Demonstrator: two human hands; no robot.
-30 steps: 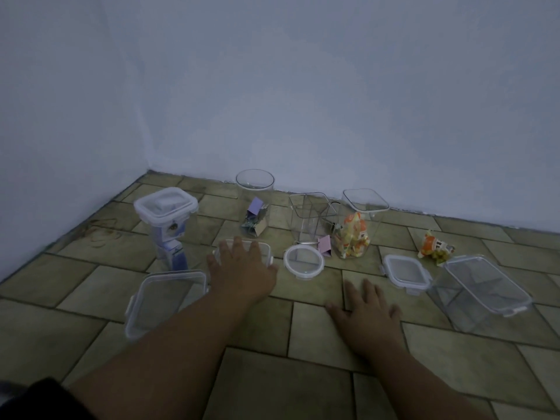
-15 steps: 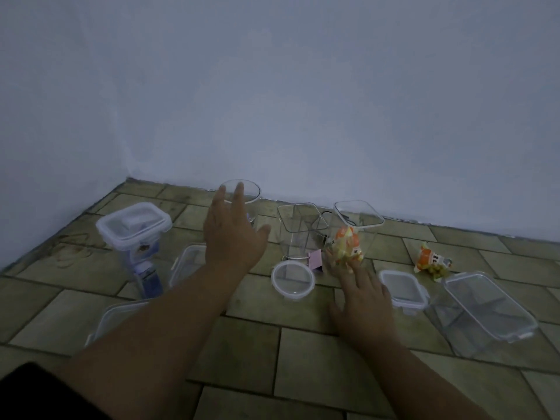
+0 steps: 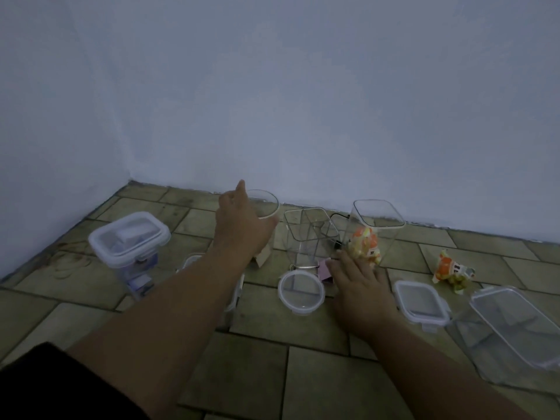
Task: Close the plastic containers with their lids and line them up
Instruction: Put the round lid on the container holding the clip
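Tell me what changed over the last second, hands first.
The left hand lifted off the floor-level lid and reached forward to the round open container, its fingers now around the rim. The right hand slid forward toward the toy-filled container. The round lid, the square lid and the closed container stayed put.

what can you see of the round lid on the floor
The round lid is clear plastic with a whitish rim, lying flat on the tiled floor, on no container. It sits just in front of the empty square container, left of the right hand, which does not touch it.
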